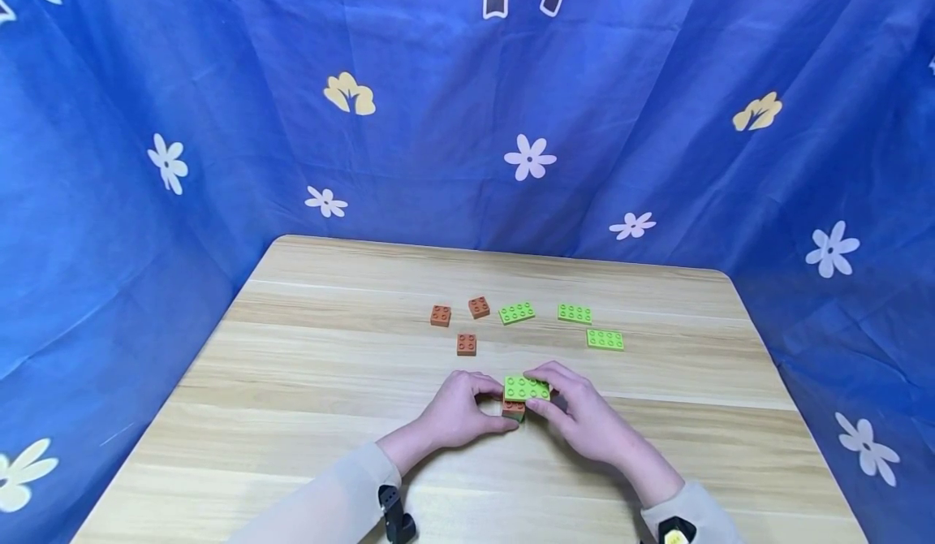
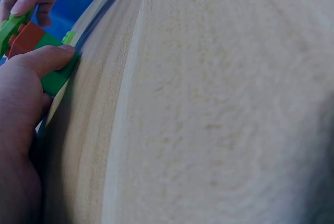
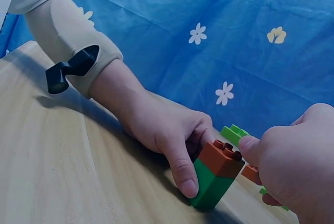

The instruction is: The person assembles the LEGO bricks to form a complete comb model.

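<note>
Dark green block [image 3: 211, 190], one: upright, gripped between thumb and fingers of my left hand [image 1: 460, 414]. Reddish-brown four-stud brick [image 3: 222, 160], one: seated squarely on top, studs exposed. Lime-green eight-stud brick [image 1: 522, 389], one: studs up, pinched in my right hand [image 1: 588, 420], close by the reddish-brown studs, unjoined.

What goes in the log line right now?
left fingers: grip green block; right fingers: pinch lime brick; stacked: orange block on green; loose: three orange blocks, three lime bricks
</note>
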The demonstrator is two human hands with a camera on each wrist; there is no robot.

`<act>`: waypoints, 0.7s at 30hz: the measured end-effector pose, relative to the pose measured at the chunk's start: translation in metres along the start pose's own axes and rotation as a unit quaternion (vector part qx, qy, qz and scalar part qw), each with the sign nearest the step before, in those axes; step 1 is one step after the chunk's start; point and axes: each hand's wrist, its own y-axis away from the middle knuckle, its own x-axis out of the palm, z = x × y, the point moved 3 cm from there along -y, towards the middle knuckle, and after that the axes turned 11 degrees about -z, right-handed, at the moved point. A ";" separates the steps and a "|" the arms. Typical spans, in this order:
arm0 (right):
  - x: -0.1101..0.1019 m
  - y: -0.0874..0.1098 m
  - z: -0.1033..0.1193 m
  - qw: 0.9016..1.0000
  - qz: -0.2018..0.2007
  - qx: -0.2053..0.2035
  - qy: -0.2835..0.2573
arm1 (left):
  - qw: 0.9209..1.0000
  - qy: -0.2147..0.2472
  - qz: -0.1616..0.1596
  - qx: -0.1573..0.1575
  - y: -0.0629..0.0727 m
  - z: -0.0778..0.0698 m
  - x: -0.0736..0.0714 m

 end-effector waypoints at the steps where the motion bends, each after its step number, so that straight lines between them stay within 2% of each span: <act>1: 0.000 0.000 0.000 1.000 0.000 0.000 0.000 | 1.000 0.001 0.001 -0.001 0.000 0.000 0.000; 13: 0.004 0.005 -0.002 1.000 0.005 0.001 -0.006 | 1.000 0.007 0.002 -0.003 0.001 -0.001 0.000; 21: 0.006 0.007 -0.003 1.000 0.005 0.001 -0.011 | 1.000 -0.006 -0.005 -0.003 0.001 0.000 0.000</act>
